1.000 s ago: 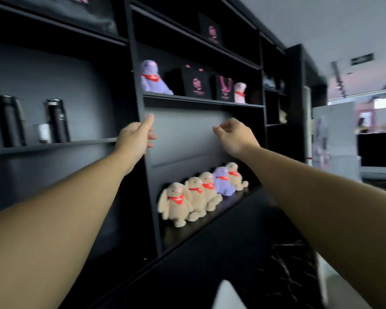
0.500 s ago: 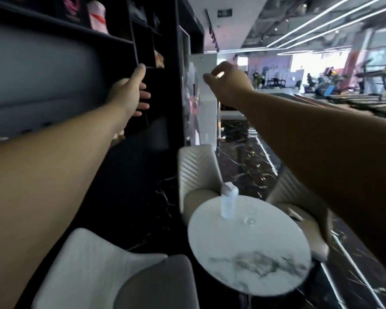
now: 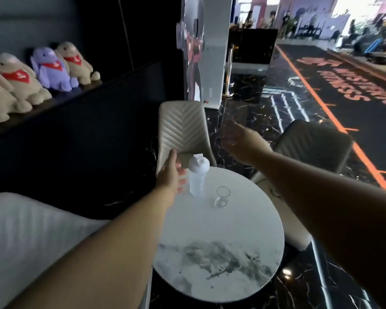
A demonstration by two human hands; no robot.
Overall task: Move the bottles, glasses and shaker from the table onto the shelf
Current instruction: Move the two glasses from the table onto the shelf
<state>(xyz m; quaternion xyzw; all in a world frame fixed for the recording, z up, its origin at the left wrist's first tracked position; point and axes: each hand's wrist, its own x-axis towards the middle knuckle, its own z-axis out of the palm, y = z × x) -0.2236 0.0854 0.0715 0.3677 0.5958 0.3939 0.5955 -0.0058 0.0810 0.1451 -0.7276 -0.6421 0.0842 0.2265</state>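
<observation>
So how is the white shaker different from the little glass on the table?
The shaker is tall, cloudy white and capped with a lid; the glass is short, clear and open on top. The left hand is right beside the shaker, while nothing is near the glass. Both stand upright on the round marble table.

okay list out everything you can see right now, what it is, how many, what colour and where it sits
shaker: one, white with a translucent body, upright at the far left of the table, by the left hand
glass: one, clear, upright on the table, right of the shaker
table: one, round, white marble with grey veining, centre
chairs: three, one beige behind the table, one grey-brown to the right, one pale at lower left
plush toys: four, three beige, one purple, red scarves, on the dark shelf at left
floor: black marble, with an orange-lettered mat at right
left hand: open grip, beside the shaker, contact unclear
right hand: open, blurred, above the table's far edge
</observation>
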